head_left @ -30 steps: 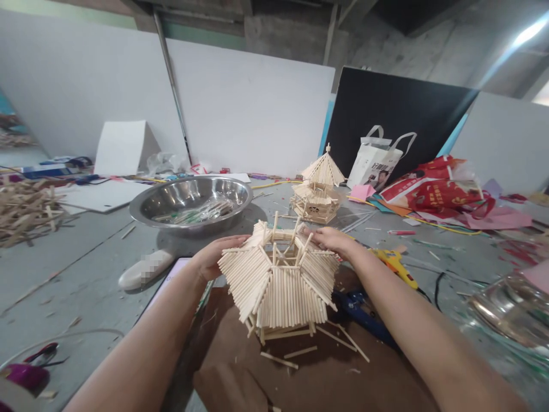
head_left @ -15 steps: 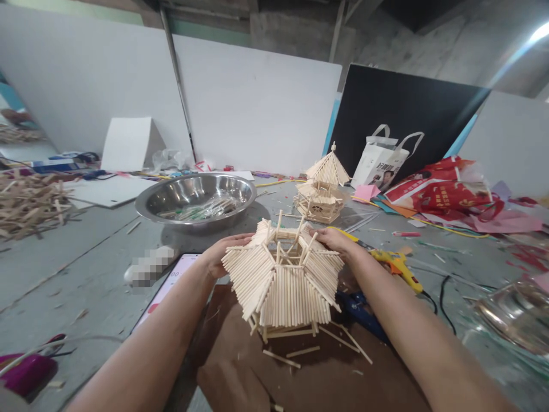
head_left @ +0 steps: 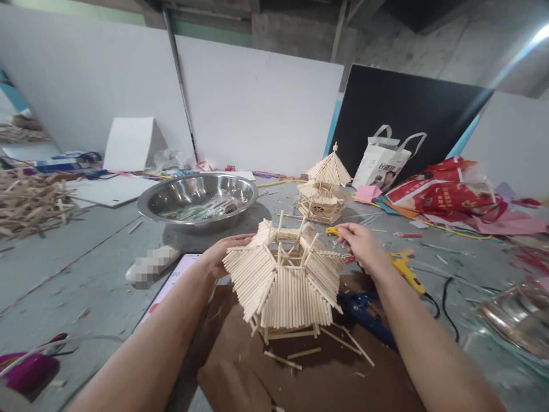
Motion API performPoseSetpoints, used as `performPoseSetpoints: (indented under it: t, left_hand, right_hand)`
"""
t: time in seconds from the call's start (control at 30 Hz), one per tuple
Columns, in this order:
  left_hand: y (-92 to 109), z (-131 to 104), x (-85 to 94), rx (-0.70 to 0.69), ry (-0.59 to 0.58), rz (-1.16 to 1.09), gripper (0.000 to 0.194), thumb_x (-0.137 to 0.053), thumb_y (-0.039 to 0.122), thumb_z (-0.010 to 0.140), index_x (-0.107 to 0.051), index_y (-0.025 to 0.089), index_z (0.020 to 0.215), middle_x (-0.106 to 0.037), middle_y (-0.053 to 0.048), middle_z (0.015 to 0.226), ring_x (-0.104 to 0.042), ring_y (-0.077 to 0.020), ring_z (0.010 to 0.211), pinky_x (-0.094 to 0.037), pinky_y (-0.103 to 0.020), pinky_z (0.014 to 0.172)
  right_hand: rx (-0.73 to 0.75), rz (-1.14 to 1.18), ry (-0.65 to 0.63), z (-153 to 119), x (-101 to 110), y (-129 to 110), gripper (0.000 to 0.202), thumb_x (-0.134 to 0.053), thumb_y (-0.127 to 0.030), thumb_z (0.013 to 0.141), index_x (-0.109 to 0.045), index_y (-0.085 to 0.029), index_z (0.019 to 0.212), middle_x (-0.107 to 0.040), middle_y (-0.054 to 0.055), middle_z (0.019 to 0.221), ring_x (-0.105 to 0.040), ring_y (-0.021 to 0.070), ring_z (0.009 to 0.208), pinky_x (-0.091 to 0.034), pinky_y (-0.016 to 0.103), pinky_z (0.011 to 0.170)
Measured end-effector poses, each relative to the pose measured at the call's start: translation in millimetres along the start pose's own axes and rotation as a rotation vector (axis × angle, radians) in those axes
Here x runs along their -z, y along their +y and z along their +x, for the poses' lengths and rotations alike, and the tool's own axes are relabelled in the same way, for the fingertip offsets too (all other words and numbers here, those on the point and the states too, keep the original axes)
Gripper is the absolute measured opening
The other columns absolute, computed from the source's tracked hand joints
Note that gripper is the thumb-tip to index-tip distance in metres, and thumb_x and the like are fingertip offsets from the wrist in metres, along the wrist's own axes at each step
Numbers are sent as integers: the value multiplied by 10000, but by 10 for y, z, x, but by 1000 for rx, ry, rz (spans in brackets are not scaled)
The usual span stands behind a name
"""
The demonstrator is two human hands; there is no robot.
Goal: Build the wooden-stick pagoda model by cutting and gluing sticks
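Note:
A pavilion model (head_left: 295,294) of thin wooden sticks, its six-sided roof open at the top, stands upright on a brown board (head_left: 334,377). My left hand (head_left: 221,254) holds it at the far left, fingers stretched along the roof edge and the thumb hidden. To the right, apart from the model, my right hand (head_left: 360,243) pinches a yellow-handled tool (head_left: 332,230); most of the tool is hidden, so its kind cannot be told. Loose sticks (head_left: 283,360) lie before the model. Blue-handled pliers (head_left: 371,317) rest beneath my right forearm.
A steel basin (head_left: 197,200) with wrapped sticks stands behind my left hand. A finished-looking stick pavilion (head_left: 323,189) stands farther back. A yellow glue gun (head_left: 405,272) with a black cord lies right, a phone (head_left: 180,280) left. A glass vessel (head_left: 521,315) stands far right.
My right hand has let go of the model's right side and moved right, taking hold of the yellow-handled tool. The left hand and the model stay in place.

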State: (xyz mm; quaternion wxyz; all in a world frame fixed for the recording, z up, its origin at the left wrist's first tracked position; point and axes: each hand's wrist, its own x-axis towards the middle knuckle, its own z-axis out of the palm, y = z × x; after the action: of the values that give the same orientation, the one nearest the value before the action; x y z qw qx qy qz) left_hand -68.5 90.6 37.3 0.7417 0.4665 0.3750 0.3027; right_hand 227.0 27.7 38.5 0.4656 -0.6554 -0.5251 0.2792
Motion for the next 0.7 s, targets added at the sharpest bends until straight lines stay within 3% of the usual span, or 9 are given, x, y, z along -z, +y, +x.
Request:
performPoseSetpoints:
  t: [0.07, 0.13, 0.23, 0.47, 0.7]
  left_hand:
    - [4, 2, 16, 10, -1, -21, 237, -540, 162, 691, -597, 174, 920, -636, -64, 941, -586, -205, 858, -454, -306, 743]
    - [14, 2, 37, 20, 16, -29, 252, -555, 153, 680, -592, 160, 930, -644, -63, 900, -600, -187, 799, -458, -298, 722]
    - [35, -6, 68, 12, 23, -14, 279, -577, 169, 671, -583, 136, 948, -647, -70, 865, -605, -174, 743, -464, -288, 683]
    - [67, -33, 96, -21, 10, 92, 331, -598, 258, 667, -581, 142, 977, -634, -85, 919, -596, -182, 777, -465, -276, 667]
    - [78, -28, 56, -1, 42, 67, 297, -622, 179, 642, -585, 151, 935, -644, -66, 843, -603, -162, 703, -474, -275, 641]
  right_hand:
    - [86, -47, 39, -232, 106, -145, 294, -468, -403, 726, -577, -180, 883, -561, -6, 612, -451, 89, 431, -342, 216, 402]
    - [386, -273, 67, -471, 149, -297, 235, -470, -364, 746, -598, -193, 842, -605, 24, 712, -544, 141, 607, -419, 259, 542]
    - [640, -458, -106, -709, 106, -443, 197, -440, -250, 786, -594, -223, 906, -621, 34, 871, -556, 163, 825, -425, 301, 731]
    - [725, -556, -197, -715, -69, -381, 299, -429, -154, 779, -574, -251, 1021, -597, 34, 989, -542, 158, 889, -448, 314, 760]
    - [830, -645, -245, -713, 33, -315, 327, -440, -152, 760, -579, -241, 1043, -589, 58, 1035, -529, 162, 942, -438, 324, 796]
